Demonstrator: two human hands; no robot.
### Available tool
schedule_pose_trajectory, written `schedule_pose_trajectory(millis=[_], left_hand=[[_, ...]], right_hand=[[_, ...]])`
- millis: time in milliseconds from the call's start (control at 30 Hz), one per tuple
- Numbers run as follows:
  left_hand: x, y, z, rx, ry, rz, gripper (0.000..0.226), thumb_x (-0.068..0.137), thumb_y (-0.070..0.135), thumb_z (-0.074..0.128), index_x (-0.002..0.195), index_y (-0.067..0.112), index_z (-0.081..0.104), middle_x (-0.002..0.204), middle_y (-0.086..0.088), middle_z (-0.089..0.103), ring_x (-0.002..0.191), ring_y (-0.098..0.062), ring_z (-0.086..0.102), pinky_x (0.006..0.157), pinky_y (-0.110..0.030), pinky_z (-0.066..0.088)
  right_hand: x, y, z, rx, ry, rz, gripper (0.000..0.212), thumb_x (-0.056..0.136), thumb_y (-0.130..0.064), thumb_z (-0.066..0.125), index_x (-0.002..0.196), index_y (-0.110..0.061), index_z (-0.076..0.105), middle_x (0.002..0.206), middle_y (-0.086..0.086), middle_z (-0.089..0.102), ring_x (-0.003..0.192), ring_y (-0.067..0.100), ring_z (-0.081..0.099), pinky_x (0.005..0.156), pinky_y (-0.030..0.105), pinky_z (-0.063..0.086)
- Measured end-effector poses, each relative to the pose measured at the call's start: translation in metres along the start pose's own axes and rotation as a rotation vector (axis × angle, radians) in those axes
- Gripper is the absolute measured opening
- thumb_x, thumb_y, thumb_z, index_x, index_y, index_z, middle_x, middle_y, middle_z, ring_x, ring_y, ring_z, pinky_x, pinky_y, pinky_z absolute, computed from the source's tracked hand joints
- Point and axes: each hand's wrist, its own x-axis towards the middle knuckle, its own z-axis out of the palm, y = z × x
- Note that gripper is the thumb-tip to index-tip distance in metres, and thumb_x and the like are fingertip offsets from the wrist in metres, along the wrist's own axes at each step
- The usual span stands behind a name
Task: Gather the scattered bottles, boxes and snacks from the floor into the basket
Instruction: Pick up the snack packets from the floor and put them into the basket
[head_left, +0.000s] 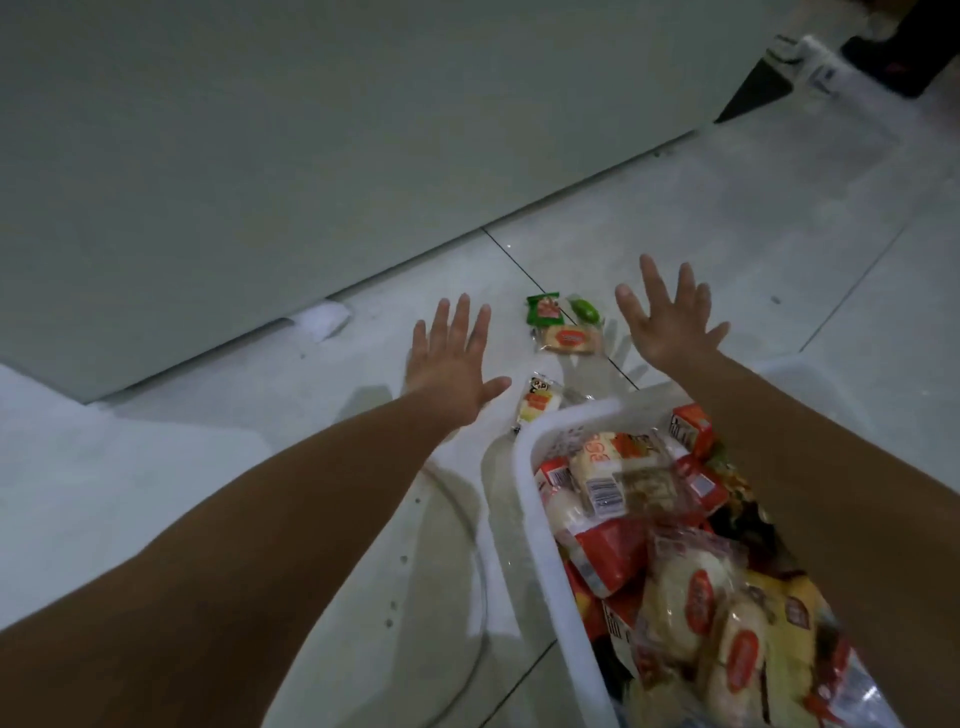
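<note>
In the lower right of the frame a white plastic basket (540, 499) sits on the pale tiled floor (727, 249), already heaped with snacks — clear-wrapped buns with round red labels (696, 608), red boxes (691, 426) and other packets pressed together up to its rim.

Both arms reach forward from the bottom edge. The left hand (454, 364) is at centre frame, palm down, fingers spread flat and wide, holding nothing. The right hand (667, 319) is just right of centre and a little higher in the frame, likewise splayed open and empty; its forearm crosses over the basket's right side.

Between the two hands, four small items lie on the floor. Highest is a green snack packet (544, 309) with a green oval piece (586, 310) just beside it on the right. Touching them from below is a flat clear-wrapped bun (571, 339) with a red label. Lower, near the left thumb and just beyond the basket's far corner, lies a white and yellow wrapped snack (537, 402).

A light grey wall (260, 156) fills the upper left, meeting the floor along a diagonal line — a scrap of white material (324, 319) lies at its base.
</note>
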Motion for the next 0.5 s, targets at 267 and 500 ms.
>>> schedule_pose_trajectory(millis=[267,500], left_hand=[[0.010,0.001,0.035,0.187,-0.131,0.371,0.069,0.095,0.060,0.027,0.148,0.039,-0.012,0.156,-0.007,-0.026,0.145,-0.027,-0.021,0.116,-0.045,-0.007],[0.026,0.008,0.056,0.289,-0.146,0.613,0.056,0.099,0.053,0.024,0.148,0.046,-0.001,0.158,-0.005,-0.020,0.146,-0.026,-0.017,0.116,-0.046,-0.008]], right_hand=[[0.044,-0.031,0.066,-0.014,-0.174,-0.084,0.061,0.092,-0.064,0.024,0.146,-0.049,-0.002,0.159,0.000,-0.017,0.146,0.031,-0.014,0.110,0.065,-0.005],[0.065,-0.041,0.097,-0.077,-0.264,-0.127,0.065,0.090,-0.068,0.024,0.143,-0.052,-0.008,0.155,-0.002,-0.028,0.143,0.033,-0.022,0.106,0.071,-0.005]])
